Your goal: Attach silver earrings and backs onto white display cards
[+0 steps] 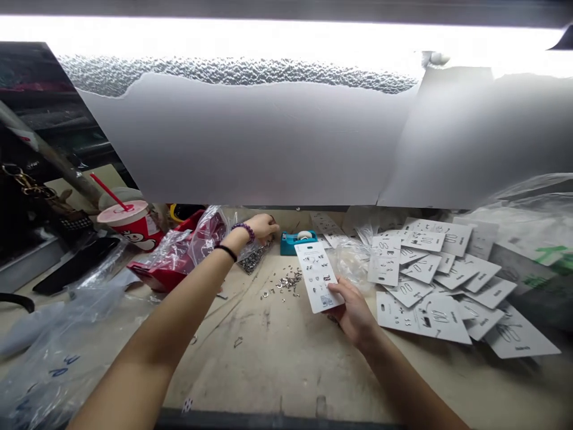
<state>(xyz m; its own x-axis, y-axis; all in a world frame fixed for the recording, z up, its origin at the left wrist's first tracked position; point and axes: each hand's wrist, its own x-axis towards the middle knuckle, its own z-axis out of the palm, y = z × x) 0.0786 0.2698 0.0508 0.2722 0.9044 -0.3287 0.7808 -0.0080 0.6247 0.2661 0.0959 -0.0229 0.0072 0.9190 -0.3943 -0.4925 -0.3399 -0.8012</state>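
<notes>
My right hand [356, 313] grips a white earring card [319, 278] by its lower right edge, thumb on the front. Small metal earrings sit in rows on the card, which is tilted above the table. Farther off, my left hand [262, 229] is over a clear bag of small metal pieces [252, 260], just left of the teal tape dispenser [298, 240]. Its fingers are curled together; whatever is between them is hidden. A loose pile of small metal earrings [290, 280] lies on the table between the hands.
Many filled earring cards [423, 319] overlap on the right beside clear plastic bags [353, 263]. At left are a red bin [152, 278] with plastic bags, a red cup with a straw [134, 227] and a black flat object [74, 266]. A white panel [268, 143] hangs low behind.
</notes>
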